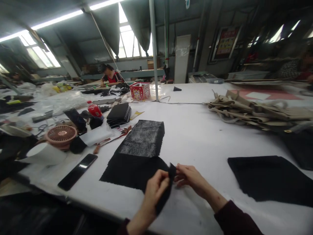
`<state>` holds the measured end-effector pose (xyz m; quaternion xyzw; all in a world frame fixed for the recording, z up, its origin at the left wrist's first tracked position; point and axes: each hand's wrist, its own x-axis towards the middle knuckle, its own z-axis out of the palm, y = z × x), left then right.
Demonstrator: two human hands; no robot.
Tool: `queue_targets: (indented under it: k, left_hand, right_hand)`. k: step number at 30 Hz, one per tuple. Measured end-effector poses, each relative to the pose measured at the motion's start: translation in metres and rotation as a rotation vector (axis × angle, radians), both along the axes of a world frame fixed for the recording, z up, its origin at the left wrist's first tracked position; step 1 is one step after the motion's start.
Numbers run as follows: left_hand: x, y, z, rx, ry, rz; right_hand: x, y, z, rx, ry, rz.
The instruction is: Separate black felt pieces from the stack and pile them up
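A black fabric piece (130, 171) lies on the white tabletop, its near right edge lifted and folded up. My left hand (155, 189) pinches that raised edge between thumb and fingers. Close by on the right, my right hand (190, 178) has its fingers curled at the corner of the same fabric; its fingertips touch it and are partly hidden. Beyond my hands, a rectangle with a speckled grey surface (143, 138) lies flat over the far part of the black fabric.
Another black fabric piece (269, 178) lies at right, with a heap of beige fabric (254, 109) behind it. At left are a phone (77, 171), a pink fan (61, 134), a stack of black pieces (119, 112) and a red bottle (94, 109). A pole (154, 49) rises mid-table; a person (111, 76) sits beyond.
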<state>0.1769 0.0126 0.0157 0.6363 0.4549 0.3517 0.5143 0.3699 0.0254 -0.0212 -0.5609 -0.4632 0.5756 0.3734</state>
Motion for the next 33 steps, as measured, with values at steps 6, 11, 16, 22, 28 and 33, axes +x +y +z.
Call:
queue_targets:
  k: [6,11,16,22,28,33]
  left_hand:
    - [0.091,-0.051,-0.026,0.356,0.149,-0.442]
    - [0.079,0.006,-0.023,0.679,0.589,-0.463]
    - [0.065,0.036,-0.025,0.75,0.866,-0.541]
    - [0.059,0.021,-0.028,0.779,0.893,-0.558]
    - [0.066,0.032,-0.032,0.803,0.837,-0.54]
    - [0.069,0.042,-0.046,0.813,0.779,-0.512]
  right_hand:
    - [0.075,-0.032,0.002,-0.1,-0.022,-0.057]
    - [0.086,-0.032,-0.006,-0.029,-0.284,-0.06]
    - [0.08,-0.022,-0.008,0.04,-0.417,-0.105]
    - [0.068,-0.015,-0.006,0.073,-0.614,-0.122]
    - [0.042,-0.025,-0.016,0.196,-0.814,-0.198]
    - [0.029,-0.037,-0.043,0.481,-0.998,-0.289]
